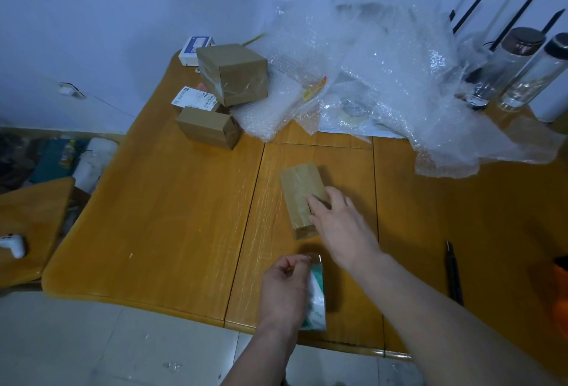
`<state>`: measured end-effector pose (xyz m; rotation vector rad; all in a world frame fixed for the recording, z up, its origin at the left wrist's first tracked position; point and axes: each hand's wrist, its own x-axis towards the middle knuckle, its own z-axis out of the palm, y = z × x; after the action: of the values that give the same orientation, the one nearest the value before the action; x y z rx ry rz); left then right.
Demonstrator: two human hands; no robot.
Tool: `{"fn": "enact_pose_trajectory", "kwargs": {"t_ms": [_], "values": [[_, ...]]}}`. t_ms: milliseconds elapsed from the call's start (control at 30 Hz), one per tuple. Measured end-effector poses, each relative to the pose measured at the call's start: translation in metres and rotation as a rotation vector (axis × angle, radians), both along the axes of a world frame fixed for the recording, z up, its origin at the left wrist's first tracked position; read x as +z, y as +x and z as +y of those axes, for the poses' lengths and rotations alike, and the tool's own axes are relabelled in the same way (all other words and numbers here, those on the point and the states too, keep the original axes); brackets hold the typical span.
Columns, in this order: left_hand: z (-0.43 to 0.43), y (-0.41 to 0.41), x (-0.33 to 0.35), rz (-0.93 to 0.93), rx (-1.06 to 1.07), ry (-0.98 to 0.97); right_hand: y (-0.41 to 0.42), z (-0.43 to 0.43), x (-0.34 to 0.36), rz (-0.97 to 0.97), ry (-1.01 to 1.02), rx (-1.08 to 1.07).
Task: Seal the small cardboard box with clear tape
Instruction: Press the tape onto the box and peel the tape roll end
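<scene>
Right now my right hand (338,222) lies flat with fingers spread on the small cardboard box (302,198), pressing its near right part; the box sits flat near the middle of the table (172,216), well in from every edge, and its top has a glossy sheen. My left hand (285,287) is near the front edge, its fingertips pinched shut on the top of a green and white packet (316,296); the print on that packet is too blurred to read, and my hand covers its left side.

Toward the back left corner I count three more cardboard boxes: a big one (233,73), a smaller one (207,127) in front of it, and one carrying a white shipping label (195,99) whose text is too small to make out. One white and blue carton (196,48) sits at the very back edge, partly behind the big box.

A heap of bubble wrap (368,78) covers the back right of the table and hides whatever lies beneath. Two glass bottles (519,72) stand at the back right, beside black sticks that are cut off by the frame. One black pen (454,272) lies near the right edge.
</scene>
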<state>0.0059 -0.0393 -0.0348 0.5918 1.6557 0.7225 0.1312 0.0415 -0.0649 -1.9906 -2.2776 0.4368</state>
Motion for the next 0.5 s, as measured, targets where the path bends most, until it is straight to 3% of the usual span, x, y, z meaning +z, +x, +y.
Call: {"fn": "enact_pose_trajectory", "kwargs": {"t_ms": [233,500], "values": [[0.009,-0.004,0.002,0.000,-0.005,0.021,-0.005,-0.005,0.008,0.093,-0.044,-0.137],[0.016,-0.004,0.002,0.026,-0.042,0.043,0.003,0.000,0.018,-0.005,-0.032,0.012]]}}
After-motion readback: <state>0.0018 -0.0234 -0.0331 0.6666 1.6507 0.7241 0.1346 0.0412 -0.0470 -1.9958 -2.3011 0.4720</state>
